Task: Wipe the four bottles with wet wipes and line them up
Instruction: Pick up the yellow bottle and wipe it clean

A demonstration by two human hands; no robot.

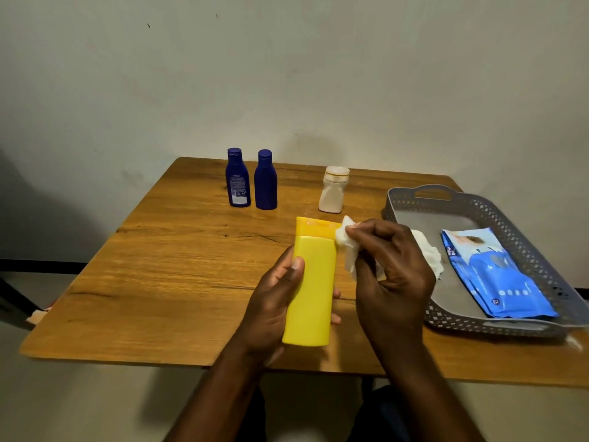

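The left hand [274, 301] grips the yellow bottle [310, 288] above the wooden table [178, 266], thumb curled over its plain front, which shows no label. The right hand [389, 269] pinches a white wet wipe [345, 240] against the bottle's orange cap end. Beyond the yellow bottle stand two dark blue bottles [251, 180], one showing a small printed back label too fine to read, and a white bottle [333, 189]. Right of it, a grey basket tray [516, 215] holds a blue wipes pack [497, 275] with "mee" partly legible.

My table [178, 260] is grained, lightly glossy wood; at two o'clock the grey basket [522, 250] is perforated plastic; the yellow bottle [314, 291] smooth matt plastic
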